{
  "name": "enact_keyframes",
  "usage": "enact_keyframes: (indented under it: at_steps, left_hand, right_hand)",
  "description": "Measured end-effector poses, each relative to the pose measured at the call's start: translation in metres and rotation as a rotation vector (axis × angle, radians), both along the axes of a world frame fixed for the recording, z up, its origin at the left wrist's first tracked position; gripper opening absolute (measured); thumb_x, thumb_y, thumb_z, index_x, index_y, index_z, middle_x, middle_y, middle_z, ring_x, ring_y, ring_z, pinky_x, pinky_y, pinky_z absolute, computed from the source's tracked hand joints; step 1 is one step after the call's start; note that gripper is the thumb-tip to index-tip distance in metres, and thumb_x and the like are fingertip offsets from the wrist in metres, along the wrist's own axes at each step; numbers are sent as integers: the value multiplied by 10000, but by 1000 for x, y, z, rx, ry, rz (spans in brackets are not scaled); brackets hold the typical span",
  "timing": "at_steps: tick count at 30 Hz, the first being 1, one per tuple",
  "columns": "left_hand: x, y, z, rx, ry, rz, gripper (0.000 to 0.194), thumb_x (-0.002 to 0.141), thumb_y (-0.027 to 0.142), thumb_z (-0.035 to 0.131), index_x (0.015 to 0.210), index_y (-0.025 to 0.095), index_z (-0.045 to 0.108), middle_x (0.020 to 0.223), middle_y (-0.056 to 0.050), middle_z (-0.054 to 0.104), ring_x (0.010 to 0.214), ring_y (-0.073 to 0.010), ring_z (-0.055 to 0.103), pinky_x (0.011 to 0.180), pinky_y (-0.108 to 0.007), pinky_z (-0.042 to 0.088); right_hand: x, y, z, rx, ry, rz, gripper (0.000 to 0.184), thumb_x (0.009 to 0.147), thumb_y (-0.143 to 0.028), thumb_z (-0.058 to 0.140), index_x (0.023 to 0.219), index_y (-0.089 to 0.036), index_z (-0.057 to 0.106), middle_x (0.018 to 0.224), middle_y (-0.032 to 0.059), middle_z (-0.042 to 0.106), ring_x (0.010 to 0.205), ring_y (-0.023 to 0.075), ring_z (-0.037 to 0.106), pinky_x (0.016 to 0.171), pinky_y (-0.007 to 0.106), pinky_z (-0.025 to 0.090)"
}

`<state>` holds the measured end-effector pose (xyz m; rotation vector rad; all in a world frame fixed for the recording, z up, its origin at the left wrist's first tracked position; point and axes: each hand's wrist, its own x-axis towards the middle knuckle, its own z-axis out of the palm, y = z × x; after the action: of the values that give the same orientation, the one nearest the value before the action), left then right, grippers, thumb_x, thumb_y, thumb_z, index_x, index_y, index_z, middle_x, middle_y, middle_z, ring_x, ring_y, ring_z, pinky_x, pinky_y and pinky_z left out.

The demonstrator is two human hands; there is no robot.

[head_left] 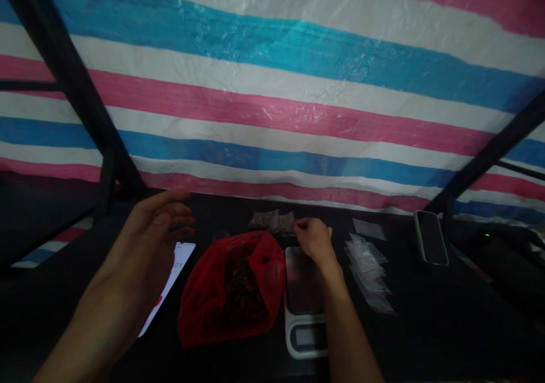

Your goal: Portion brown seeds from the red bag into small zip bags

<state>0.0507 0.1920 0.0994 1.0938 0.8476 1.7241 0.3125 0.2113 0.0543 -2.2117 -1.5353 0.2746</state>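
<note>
My right hand (313,237) reaches past a small digital scale (303,298) to the back of the dark table. Its fingers pinch the edge of a small filled clear bag (286,222) that lies beside another filled bag (264,219). My left hand (155,219) hovers raised at the left, fingers loosely spread and holding nothing, above a white card (170,283). An open red plastic bag (232,286) with dark brown bits inside sits between my two arms, left of the scale.
A row of empty small clear zip bags (368,269) lies right of the scale. A phone (431,237) rests face up at the far right. A striped pink, blue and white tarp (272,88) hangs behind the table, with black metal frame bars (72,88) at both sides.
</note>
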Motion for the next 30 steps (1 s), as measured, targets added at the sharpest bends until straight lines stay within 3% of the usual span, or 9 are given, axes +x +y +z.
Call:
enact_keyframes:
  at_steps: [3,6,11,17,21,27,30]
  left_hand:
    - [2,-8,-7,-128,171,-45,396,737,551,891,1041,311,810,936,7,755,851,-151,683,710,-191,549]
    - [15,-16,-13,-111,343,-171,351,879,573,762,1073,282,784,855,-18,740,782,-189,685,684,-262,550]
    - [39,-19,-18,-104,347,-287,284,919,536,718,1004,266,745,853,-21,740,762,-197,682,679,-273,552]
    - [35,-17,-18,-104,317,-367,187,942,421,710,873,248,692,788,15,694,729,-160,653,692,-242,520]
    - [33,-19,-20,-71,346,-358,166,956,375,676,853,244,683,775,23,681,724,-154,635,682,-236,496]
    - [31,-17,-21,-57,429,-335,162,945,342,666,816,245,658,725,37,659,699,-151,611,660,-237,463]
    - [29,-16,-20,-52,496,-308,178,934,325,654,779,239,650,713,35,658,703,-154,613,643,-236,450]
  right_hand:
    - [-9,-8,18,185,78,58,256,998,-329,587,993,-258,833,1066,37,829,1068,239,724,966,379,422]
    - [-28,-27,41,440,211,204,153,925,-258,683,850,-243,816,925,19,801,952,226,694,884,362,422]
    - [-66,-60,66,418,228,436,131,863,-170,772,774,-265,781,830,-15,749,897,219,638,871,395,357]
    - [-79,-69,57,362,185,457,126,846,-160,771,763,-245,728,855,-7,742,943,251,629,960,474,325]
    - [-78,-70,48,321,229,450,126,927,-223,689,805,-247,707,854,-6,730,909,247,638,1019,519,321]
    - [-80,-66,46,299,320,423,152,968,-272,631,848,-246,720,904,7,742,898,237,647,917,438,389]
    - [-82,-60,45,326,441,424,149,924,-242,623,800,-236,705,813,-10,715,771,191,623,758,341,418]
